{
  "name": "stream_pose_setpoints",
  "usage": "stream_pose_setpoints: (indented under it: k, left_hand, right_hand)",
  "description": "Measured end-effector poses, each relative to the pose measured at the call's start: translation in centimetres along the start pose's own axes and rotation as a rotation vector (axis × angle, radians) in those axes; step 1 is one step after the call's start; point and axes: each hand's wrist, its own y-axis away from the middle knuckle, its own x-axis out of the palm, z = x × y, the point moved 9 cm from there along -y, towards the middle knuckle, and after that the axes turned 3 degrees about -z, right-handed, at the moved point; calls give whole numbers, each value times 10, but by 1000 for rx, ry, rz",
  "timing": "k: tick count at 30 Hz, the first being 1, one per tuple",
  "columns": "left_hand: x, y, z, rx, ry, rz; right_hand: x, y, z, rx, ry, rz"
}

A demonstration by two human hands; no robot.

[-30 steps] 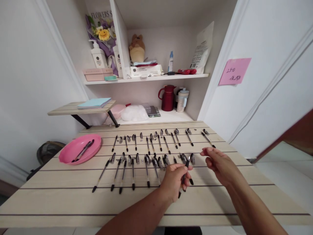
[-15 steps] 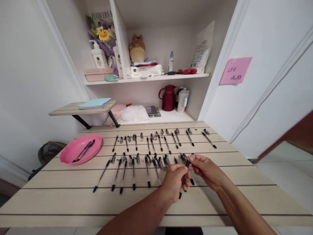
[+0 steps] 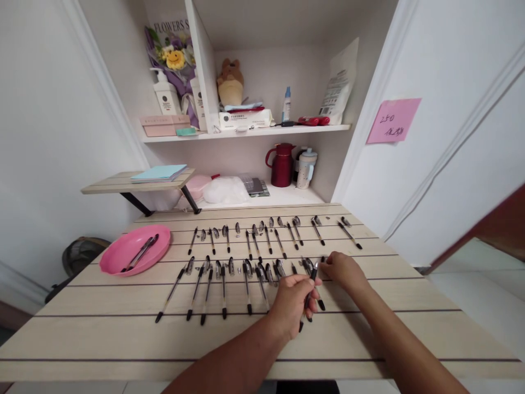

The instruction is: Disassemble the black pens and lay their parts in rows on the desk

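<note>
My left hand (image 3: 293, 303) is closed around a black gel pen (image 3: 312, 278), its tip pointing up and away and its black end below the fingers. To its right, my right hand (image 3: 346, 272) is down at the table with its fingertips pinched at a dark pen cap (image 3: 322, 259); the fingers partly hide the cap. Rows of uncapped pens (image 3: 223, 293) lie on the wooden table (image 3: 123, 334), with loose clear-and-black caps (image 3: 231, 266) beside their tips. Some pens near my left hand are partly covered by it.
A pink plate (image 3: 107, 261) with capped pens (image 3: 141, 253) in it sits at the table's left. Behind it stands a small raised shelf (image 3: 110, 184) with blue paper on it. A cabinet at the back holds a red jug (image 3: 282, 165) and a cup (image 3: 307, 168).
My right hand has left the pen's tip and moved down to the table, reaching the loose cap. My left hand keeps hold of the pen in nearly the same place.
</note>
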Motion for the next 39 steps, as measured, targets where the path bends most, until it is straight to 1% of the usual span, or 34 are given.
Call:
stream_pose_setpoints:
  k: [2, 3, 5, 8, 9, 11, 13, 15, 21, 28, 32, 34, 36, 39]
  left_hand:
    - [0, 0, -1, 12, -11, 1]
    - [0, 0, -1, 18, -19, 0]
    - [0, 0, -2, 27, -41, -3]
    - [0, 0, -3, 26, -72, -18]
    - [0, 0, -3, 25, -80, -23]
    - [-1, 0, -2, 21, -89, -34]
    - [-2, -1, -2, 21, -93, -42]
    - [-2, -1, -2, 26, -99, -42]
    - [-1, 0, -3, 38, -130, -24]
    - [0, 0, -5, 71, -130, -6]
    - [6, 1, -8, 89, -104, 55]
    - [9, 1, -6, 75, -81, 75]
    - [9, 0, -2, 41, -58, 71]
    - [8, 0, 6, -15, -94, 85]
  right_hand:
    - [3, 0, 0, 8, -53, 9]
    - [2, 1, 0, 21, -138, 19]
    - [-1, 6, 4, 45, -449, 75]
    - [-12, 21, 26, 24, -1052, 214]
    - [-18, 26, 34, 5, -1193, 239]
    - [-31, 35, 45, -22, -1337, 240]
    - [-37, 42, 52, -35, -1362, 235]
    - [-38, 46, 56, -39, -1349, 248]
    - [-38, 45, 51, -25, -1351, 212]
    - [-28, 59, 63, -44, -1254, 339]
    - [-23, 64, 64, -50, -1226, 363]
    - [-23, 64, 60, -38, -1230, 350]
    - [-23, 62, 58, -30, -1234, 328]
    - [-25, 61, 56, -33, -1231, 292]
